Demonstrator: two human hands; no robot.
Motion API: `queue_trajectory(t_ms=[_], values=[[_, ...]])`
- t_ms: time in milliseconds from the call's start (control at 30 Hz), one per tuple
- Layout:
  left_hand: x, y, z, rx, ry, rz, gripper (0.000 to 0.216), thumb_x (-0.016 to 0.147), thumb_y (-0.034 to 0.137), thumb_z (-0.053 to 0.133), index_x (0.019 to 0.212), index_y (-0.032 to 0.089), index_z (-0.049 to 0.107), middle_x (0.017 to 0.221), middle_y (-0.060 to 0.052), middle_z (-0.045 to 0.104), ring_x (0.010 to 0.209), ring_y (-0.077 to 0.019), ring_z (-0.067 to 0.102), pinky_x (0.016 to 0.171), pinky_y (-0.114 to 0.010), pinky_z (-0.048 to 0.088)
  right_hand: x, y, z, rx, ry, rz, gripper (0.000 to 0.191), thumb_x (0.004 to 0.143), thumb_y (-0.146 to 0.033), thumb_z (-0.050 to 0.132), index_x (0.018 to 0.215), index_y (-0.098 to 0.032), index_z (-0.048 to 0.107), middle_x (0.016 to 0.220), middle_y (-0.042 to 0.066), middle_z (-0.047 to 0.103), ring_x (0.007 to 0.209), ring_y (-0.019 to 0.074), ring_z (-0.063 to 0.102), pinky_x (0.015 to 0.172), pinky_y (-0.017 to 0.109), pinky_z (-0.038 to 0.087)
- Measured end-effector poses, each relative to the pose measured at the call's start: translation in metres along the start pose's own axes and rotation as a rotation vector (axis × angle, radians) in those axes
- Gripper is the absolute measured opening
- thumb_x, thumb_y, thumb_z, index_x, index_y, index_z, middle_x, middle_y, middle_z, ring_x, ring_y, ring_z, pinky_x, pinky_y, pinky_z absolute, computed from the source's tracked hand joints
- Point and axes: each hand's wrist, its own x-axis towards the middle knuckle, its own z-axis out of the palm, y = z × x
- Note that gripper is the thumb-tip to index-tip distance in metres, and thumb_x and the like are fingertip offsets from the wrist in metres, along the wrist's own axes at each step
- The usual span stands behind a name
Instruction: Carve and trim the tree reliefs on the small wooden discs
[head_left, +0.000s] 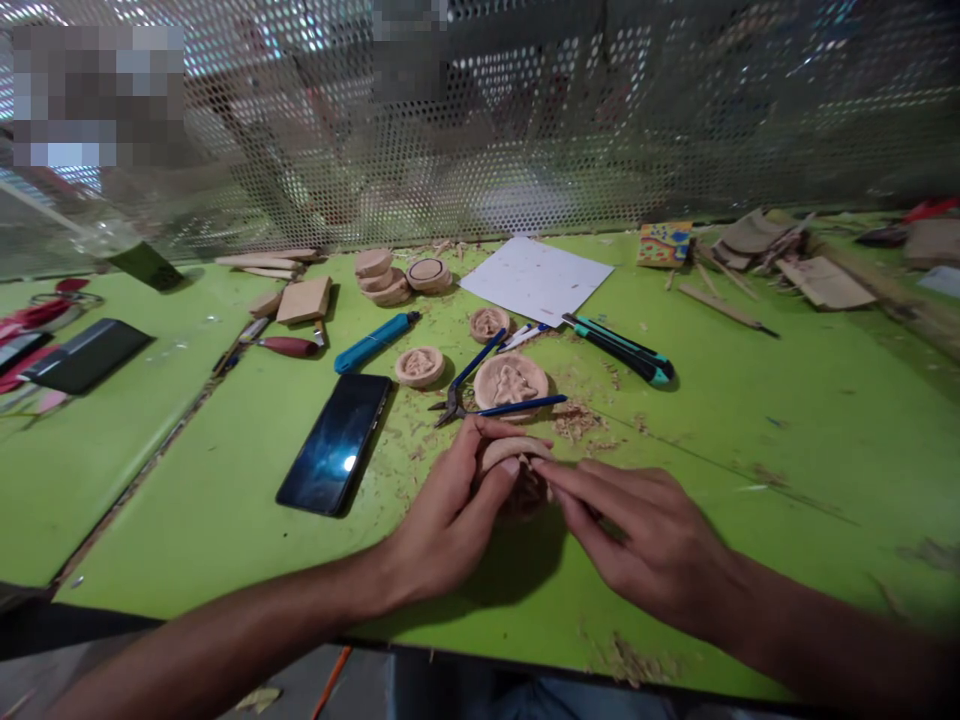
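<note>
My left hand [457, 500] is wrapped round a round carved wooden piece [517, 452], its thumb lying across the near face. The piece is tilted up above the green table, and its lower part is in shadow. My right hand [637, 520] is closed at the right edge of the piece, fingertips touching it; whatever it pinches is hidden. Just beyond lie blue-handled pliers [451, 405], spread apart, with one handle across a larger wooden disc [511, 385] carved with a tree-like shape. Two smaller carved discs, one at the left [420, 367] and one behind [489, 323], lie nearby.
A phone [335, 445] lies at the left, near a blue cutter [375, 342] and a red-handled tool [287, 346]. Farther back are stacked wooden blanks [384, 280], white paper [536, 280] and a green-black utility knife [621, 347]. Wood shavings [577, 422] are scattered about. Perforated mesh [480, 170] stands behind.
</note>
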Motion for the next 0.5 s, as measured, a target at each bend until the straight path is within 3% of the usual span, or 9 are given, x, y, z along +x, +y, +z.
queue_trajectory(t_ms=[233, 500], values=[[-0.0005, 0.0045, -0.0013, -0.077, -0.018, -0.025, 0.017, 0.109, 0.029, 0.048, 0.122, 0.023, 0.057, 0.124, -0.005, 0.067, 0.118, -0.0183, 0.063, 0.098, -0.032, 0.054, -0.0003, 0.0024, -0.0041, -0.008, 0.0, -0.043, 0.031, 0.106, -0.006, 0.049, 0.135, -0.009, 0.058, 0.113, 0.008, 0.069, 0.097, 0.0139, 0.067, 0.087, 0.028, 0.053], [0.0012, 0.0039, -0.0017, -0.1, -0.013, -0.053, 0.015, 0.107, 0.025, 0.049, 0.118, 0.022, 0.058, 0.124, -0.006, 0.068, 0.117, -0.0194, 0.063, 0.102, -0.036, 0.052, -0.0002, 0.0016, -0.0029, -0.068, -0.009, -0.084, 0.03, 0.106, -0.005, 0.047, 0.134, -0.005, 0.057, 0.112, 0.008, 0.067, 0.097, 0.0146, 0.064, 0.083, 0.029, 0.051]])
